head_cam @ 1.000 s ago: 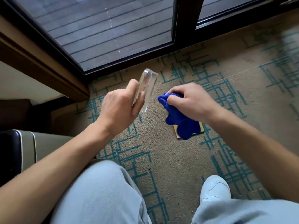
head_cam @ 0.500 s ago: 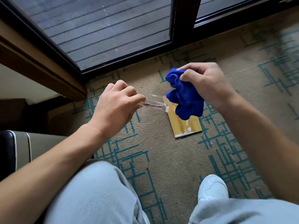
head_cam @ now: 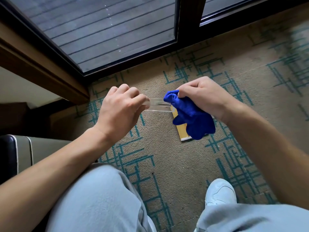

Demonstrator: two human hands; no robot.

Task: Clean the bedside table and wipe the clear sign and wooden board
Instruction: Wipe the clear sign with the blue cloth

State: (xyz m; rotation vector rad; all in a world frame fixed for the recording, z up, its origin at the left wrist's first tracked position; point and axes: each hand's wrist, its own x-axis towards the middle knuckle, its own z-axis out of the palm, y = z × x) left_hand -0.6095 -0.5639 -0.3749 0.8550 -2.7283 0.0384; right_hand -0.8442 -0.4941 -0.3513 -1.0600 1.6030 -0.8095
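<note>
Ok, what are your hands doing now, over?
Left hand holds clear sign. Right hand presses blue cloth on it. Yellow board on carpet, nothing blocking.

The right hand (head_cam: pixel 205 96) has brought the bunched blue cloth (head_cam: pixel 190 118) back down onto the right end of the clear acrylic sign (head_cam: pixel 158 105), seemingly touching, covering more of the yellow wooden board (head_cam: pixel 183 131).

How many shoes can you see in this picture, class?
1: a white shoe on the patterned carpet, lower right, beside the right knee. A second shoe may be hidden under the left leg.
</note>
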